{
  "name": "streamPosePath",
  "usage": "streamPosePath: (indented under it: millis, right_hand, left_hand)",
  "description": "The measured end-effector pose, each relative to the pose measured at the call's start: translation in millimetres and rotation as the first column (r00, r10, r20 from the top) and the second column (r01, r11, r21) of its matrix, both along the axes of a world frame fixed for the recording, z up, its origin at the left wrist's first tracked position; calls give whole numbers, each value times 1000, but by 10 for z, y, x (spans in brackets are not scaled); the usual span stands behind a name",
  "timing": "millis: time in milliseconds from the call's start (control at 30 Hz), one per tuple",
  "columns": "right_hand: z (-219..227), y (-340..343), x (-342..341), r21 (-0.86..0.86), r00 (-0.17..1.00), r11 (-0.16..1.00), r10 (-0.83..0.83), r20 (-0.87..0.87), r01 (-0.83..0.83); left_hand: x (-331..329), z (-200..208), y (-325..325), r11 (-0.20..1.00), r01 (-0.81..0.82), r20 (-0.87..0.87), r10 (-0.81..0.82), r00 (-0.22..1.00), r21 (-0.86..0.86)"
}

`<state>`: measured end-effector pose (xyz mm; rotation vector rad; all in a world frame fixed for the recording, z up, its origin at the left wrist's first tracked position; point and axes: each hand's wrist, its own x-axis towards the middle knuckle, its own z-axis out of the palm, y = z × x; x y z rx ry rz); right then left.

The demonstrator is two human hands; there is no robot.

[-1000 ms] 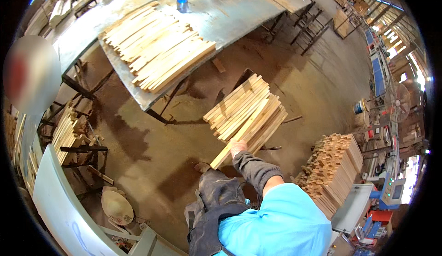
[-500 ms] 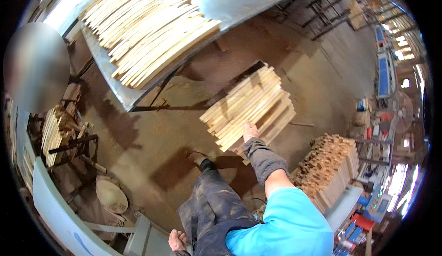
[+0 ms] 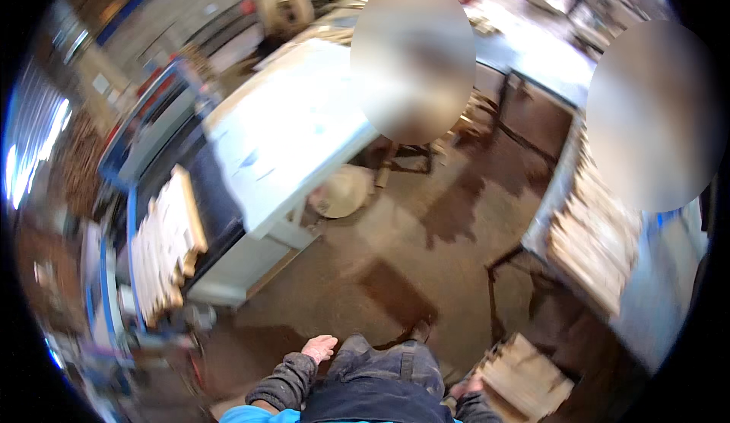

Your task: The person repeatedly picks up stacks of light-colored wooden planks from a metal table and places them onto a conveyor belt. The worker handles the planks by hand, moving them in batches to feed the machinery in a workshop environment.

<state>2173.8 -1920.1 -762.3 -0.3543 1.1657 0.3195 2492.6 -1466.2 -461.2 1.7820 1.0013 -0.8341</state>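
My left hand [image 3: 319,348] hangs open at my left hip, fingers loosely stretched and holding nothing. A grey knitted sleeve covers that forearm. On the other side, my right hand [image 3: 468,386] is at the near left edge of a stack of pale wooden strips [image 3: 528,377], low down at the lower right. The hand seems to touch the stack, but blur hides how its fingers lie. What carries the stack is mostly hidden.
To the right, a metal table [image 3: 646,324] bears many wooden strips [image 3: 597,233]. A white-topped workbench [image 3: 281,134] stands at left, near another stack of strips [image 3: 167,244]. A round pale object [image 3: 342,193] is by the bench. Two blurred patches cover parts of the far side.
My view has swung left, bringing the white-topped workbench in. The table and the strip stack by my right hand now appear farther right. My left hand has come forward into fuller view.
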Motion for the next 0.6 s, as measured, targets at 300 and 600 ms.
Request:
streamPosePath:
  millis: [300,600]
  right_hand:
    - [1002,428,2737,-381,569,493,814,-115,-783]
    - [1320,3059,4175,-451,66,34,996,-55,-892]
  left_hand:
    - [-2487,-1252,1428,961,88,186,-140,973,260]
    - [-4983,-1921,1685,907,1,75,-35,997,420]
